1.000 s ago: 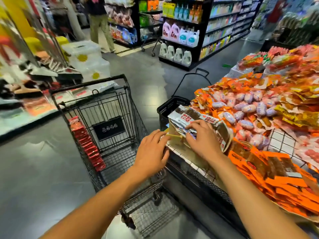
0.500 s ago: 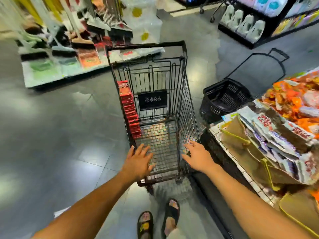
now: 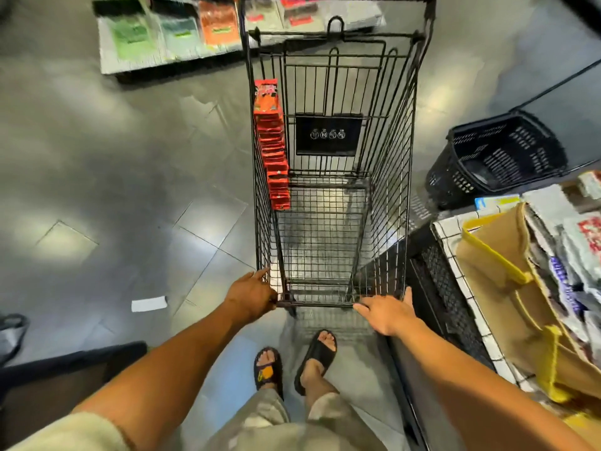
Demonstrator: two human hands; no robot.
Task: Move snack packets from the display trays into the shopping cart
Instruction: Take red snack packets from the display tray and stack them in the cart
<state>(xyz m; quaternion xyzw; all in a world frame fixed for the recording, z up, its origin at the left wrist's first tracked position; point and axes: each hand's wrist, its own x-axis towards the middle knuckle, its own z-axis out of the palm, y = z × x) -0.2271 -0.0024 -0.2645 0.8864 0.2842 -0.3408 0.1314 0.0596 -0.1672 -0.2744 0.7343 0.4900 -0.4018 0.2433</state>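
At 3 o'clock, in the display tray [image 3: 494, 271] beside the shopping cart [image 3: 395, 177], the snack packets [image 3: 582, 242] look light, soft and slippery, best pinched by a sealed edge; the left hand [image 3: 252, 296] grips the cart's near rim, the right hand [image 3: 387, 312] rests there, curl unclear.

we read no words — just four white round symbols [image 3: 327, 134] on the black plate [image 3: 328, 148] in the cart [image 3: 392, 190].
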